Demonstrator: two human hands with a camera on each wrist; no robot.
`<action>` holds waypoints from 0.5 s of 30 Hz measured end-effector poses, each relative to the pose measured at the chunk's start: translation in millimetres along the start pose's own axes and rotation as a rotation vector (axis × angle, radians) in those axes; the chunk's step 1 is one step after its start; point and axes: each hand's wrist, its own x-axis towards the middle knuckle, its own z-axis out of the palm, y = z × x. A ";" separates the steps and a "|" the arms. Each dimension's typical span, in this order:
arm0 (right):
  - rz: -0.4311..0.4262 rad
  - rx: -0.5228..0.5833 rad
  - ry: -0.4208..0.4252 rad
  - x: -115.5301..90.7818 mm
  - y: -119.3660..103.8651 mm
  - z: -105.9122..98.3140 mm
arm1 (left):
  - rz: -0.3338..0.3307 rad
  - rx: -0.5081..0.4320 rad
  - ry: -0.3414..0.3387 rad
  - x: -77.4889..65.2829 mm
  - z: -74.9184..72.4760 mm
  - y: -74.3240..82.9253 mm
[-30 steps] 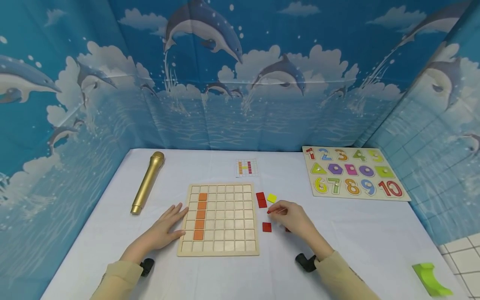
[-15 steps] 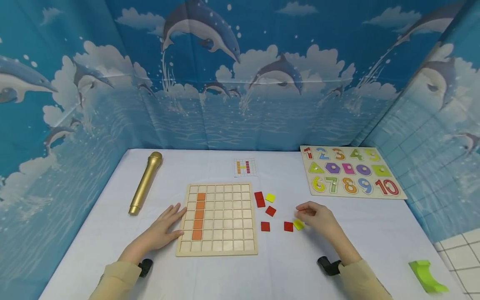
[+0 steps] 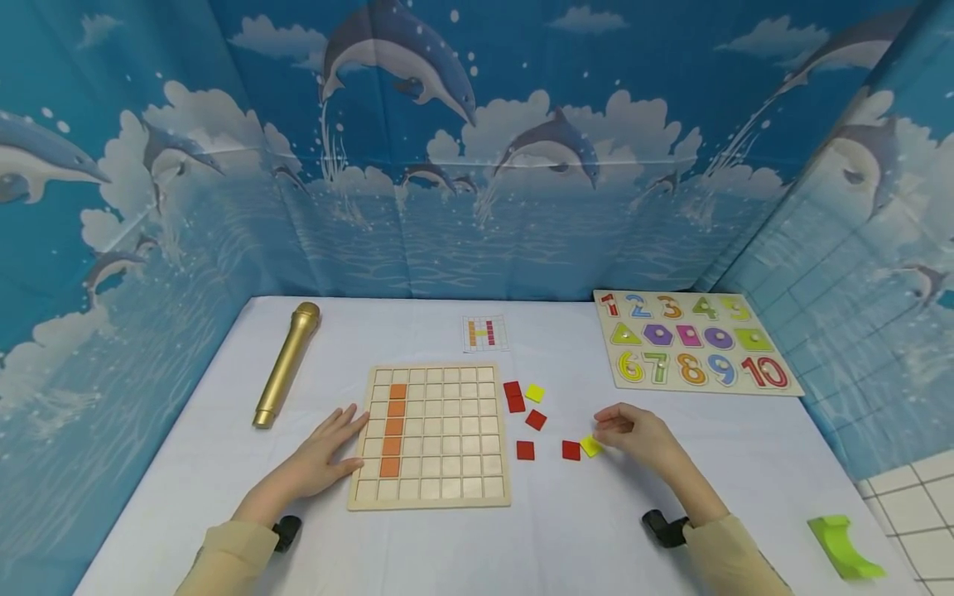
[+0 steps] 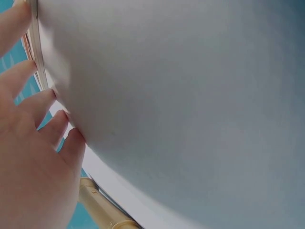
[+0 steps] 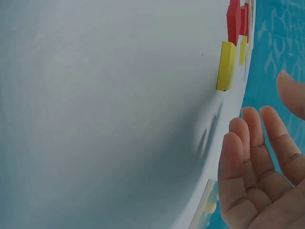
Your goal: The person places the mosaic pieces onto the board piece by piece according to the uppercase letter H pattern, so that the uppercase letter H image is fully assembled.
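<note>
My left hand (image 3: pixel 320 451) lies at the left edge of a wooden grid board (image 3: pixel 440 502), fingers spread with the tips at its rim. One column of orange square tiles (image 3: pixel 393 426) sits in the board's cells. Over the table right of the board, my right hand (image 3: pixel 637 434) has its thumb apart from loosely bent fingers (image 5: pixel 255 129), with nothing between them. Just by those fingertips lies a yellow tile (image 3: pixel 591 446), beside a red tile (image 3: pixel 570 450). Closer to the board are several more red tiles (image 3: pixel 536 420) and a second yellow tile (image 3: pixel 535 393).
Behind the board lies a small pattern card (image 3: pixel 485 334) with orange, yellow and red squares. A gold microphone (image 3: pixel 286 364) is at the left. A number and shape puzzle (image 3: pixel 696 341) occupies the back right, and a green curved block (image 3: pixel 844 546) the front right.
My right hand has let go of a red tile, which now lies near the board, and has moved right beside the yellow tile. The left hand stays at the board's edge.
</note>
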 end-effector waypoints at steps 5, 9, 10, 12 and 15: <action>0.011 -0.015 -0.005 1.3 1.1 2.0 | 0.001 -0.002 0.003 -0.5 0.6 0.5; 0.017 -0.028 -0.025 3.0 2.5 4.2 | 0.001 -0.013 0.005 -0.6 1.1 0.5; 0.014 -0.033 -0.034 3.4 2.6 4.6 | 0.000 -0.015 0.003 -0.5 1.1 0.5; 0.015 -0.040 -0.048 4.1 2.5 5.4 | -0.003 -0.014 0.002 -0.4 1.4 0.0; 0.010 -0.051 -0.066 5.0 1.7 6.0 | -0.004 -0.010 0.003 -0.7 1.0 0.4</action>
